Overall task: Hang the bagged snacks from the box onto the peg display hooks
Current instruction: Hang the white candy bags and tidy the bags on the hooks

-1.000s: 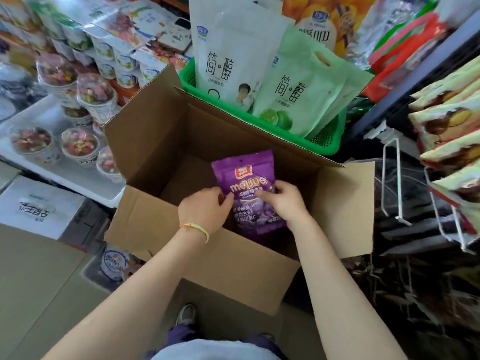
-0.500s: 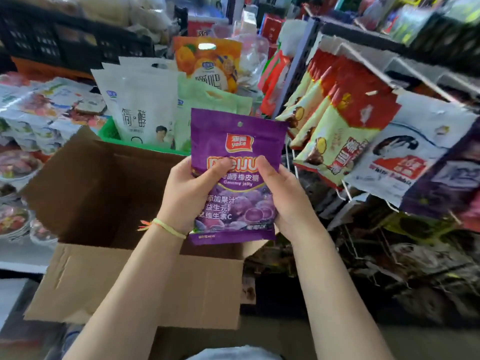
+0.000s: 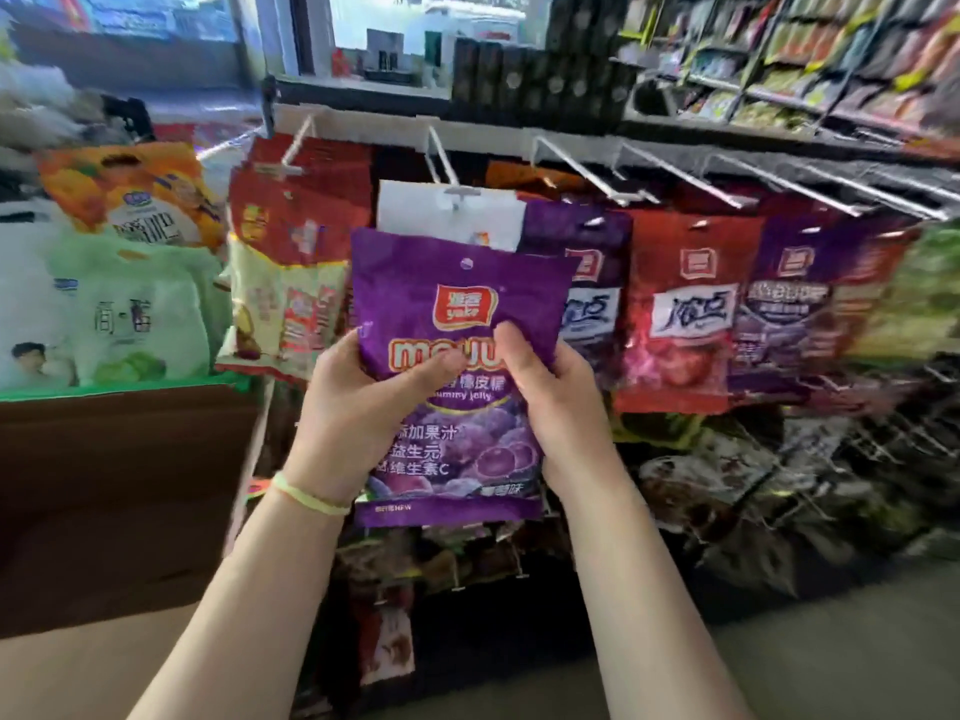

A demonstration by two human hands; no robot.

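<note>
Shop peg rack (image 3: 675, 168) behind; both hands hold purple bag (image 3: 457, 283) upright, hole up.

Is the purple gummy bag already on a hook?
No: both the left hand and right hand hold the purple gummy bag below the hook.

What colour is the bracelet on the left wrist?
Pale yellow-green bracelet, clearest in the head view.
</note>
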